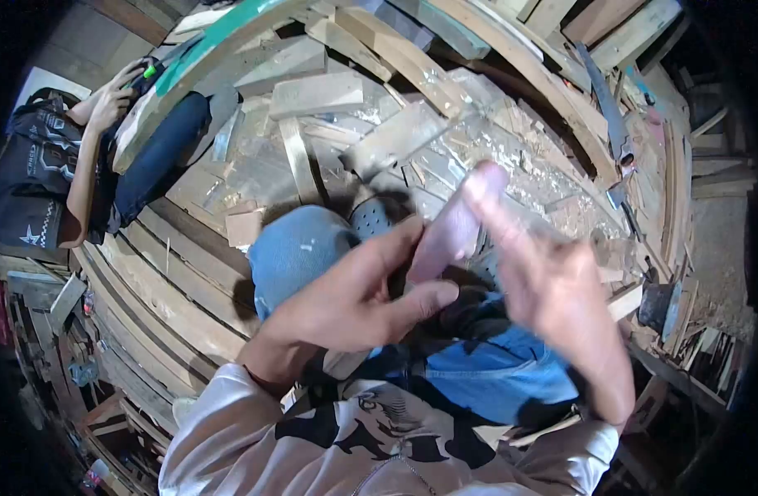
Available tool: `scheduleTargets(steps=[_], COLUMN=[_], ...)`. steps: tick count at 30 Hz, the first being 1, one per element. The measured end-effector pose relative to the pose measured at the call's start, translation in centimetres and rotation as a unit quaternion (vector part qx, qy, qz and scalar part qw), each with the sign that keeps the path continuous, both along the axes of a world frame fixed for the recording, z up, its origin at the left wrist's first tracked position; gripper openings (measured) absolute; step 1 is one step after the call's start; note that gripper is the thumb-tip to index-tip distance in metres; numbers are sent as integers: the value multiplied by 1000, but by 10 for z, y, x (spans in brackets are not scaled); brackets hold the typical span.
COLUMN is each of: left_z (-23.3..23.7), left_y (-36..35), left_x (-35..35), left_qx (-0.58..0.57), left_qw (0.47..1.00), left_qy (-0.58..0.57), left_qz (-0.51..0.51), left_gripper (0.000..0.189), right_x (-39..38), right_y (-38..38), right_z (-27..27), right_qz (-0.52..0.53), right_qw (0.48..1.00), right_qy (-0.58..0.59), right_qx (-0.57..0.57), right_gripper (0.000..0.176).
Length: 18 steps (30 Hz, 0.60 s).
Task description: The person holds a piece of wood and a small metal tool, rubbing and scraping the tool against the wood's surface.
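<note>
In front of my lap, my left hand (pixel 346 302) grips the lower end of a pale, pinkish-grey oblong piece (pixel 449 236) between fingers and thumb. The piece stands tilted, its upper end leaning to the right. At that end is the stretched index finger of my right hand (pixel 552 277), which is smeared by motion; its other fingers look curled. What the piece is made of, I cannot tell. Beneath both hands are my knees in blue jeans (pixel 300 252) and a dark shoe with holes (pixel 372 219).
Wood offcuts (pixel 317 95) and shavings cover the ground ahead. Long boards (pixel 168 277) lie at the left, and curved-looking beams (pixel 528 74) cross the far right. A handsaw (pixel 606 107) leans there. Another person (pixel 52 169) sits at left, their hands (pixel 114 99) near a green-painted board (pixel 205 54).
</note>
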<state>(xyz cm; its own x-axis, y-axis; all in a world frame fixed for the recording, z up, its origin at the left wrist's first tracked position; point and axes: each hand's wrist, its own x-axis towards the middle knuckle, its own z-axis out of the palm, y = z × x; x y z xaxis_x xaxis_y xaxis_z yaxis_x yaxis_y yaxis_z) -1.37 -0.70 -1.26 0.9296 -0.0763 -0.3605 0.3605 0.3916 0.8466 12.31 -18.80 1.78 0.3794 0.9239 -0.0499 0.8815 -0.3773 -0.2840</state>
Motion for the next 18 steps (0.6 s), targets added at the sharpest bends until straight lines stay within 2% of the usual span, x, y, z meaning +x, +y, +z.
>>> scheduleTargets(steps=[1,2,3,4,5,7,8,9,11,12,13,15,16,17,18], left_z=[-5,-7,-6,-5,4,-19,-19,-11,-1,2,5,-4,-8,-11,-2], left_y=[-2,-2,-3,-4,1,-9,-5,-1,3,5,8,4,2,1,3], left_x=[2,2,3,5,5,3,2,1,-1,-2,1,-3,-2,1,1], left_qx=[4,6,-3,-11,5,39,43,11,-28,-22,-8,6,30,54,7], left_qw=[997,997,998,998,999,990,989,995,998,1000,999,999,996,993,1000], left_qy=[-75,-75,-57,-39,36,-106,-110,-84,-54,-7,32,-53,-78,-107,-9], left_qz=[20,20,31,42,15,85,86,45,1,-18,-34,-11,1,12,-3], left_gripper=[45,45,55,65,62,59,59,53,46,47,47,44,44,44,44], right_x=[-3,-7,-10,-1,13,0,-13,-14,5,14,6,-17,-13,-4,5], right_y=[1,1,-1,2,-1,3,3,2,1,5,4,1,3,1,2], right_z=[0,-2,-3,0,-8,-1,-5,6,-2,-1,0,1,7,-4,-3], right_qz=[3,67,128,60,3,-4,46,74,23,-49,-46,83,90,76,46], right_qw=[1000,997,989,997,1000,999,993,994,999,997,997,995,993,996,998], right_qy=[-6,19,47,40,16,14,58,77,17,31,27,53,79,27,9], right_qx=[6,32,55,26,20,34,87,24,38,46,48,28,14,39,35], right_gripper=[73,73,74,73,75,76,75,74,75,76,76,73,70,69,68])
